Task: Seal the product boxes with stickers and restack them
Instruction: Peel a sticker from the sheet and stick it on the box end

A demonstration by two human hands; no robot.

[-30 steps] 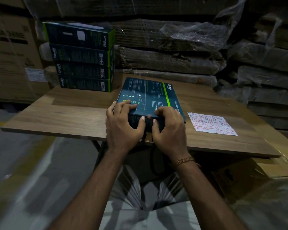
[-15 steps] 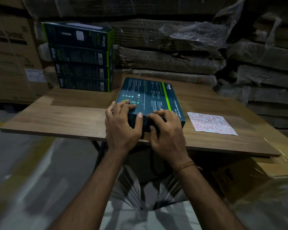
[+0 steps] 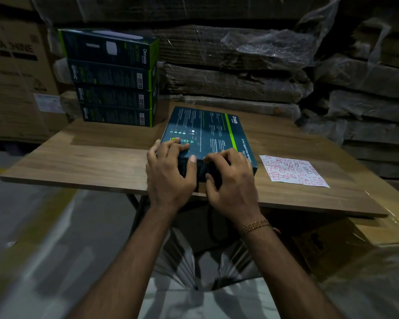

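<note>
Wooden table (image 3: 83,157) steadies the box (image 3: 205,137); my left hand (image 3: 168,171) grips its near edge while my right hand (image 3: 230,180) curls over it, pressing the seal.

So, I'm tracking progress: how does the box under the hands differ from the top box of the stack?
The held box lies alone near the table's front edge, text panel up; the top box caps the stack at the back left, product picture up. Both hands grip only the held box. Both are dark with green trim.
</note>
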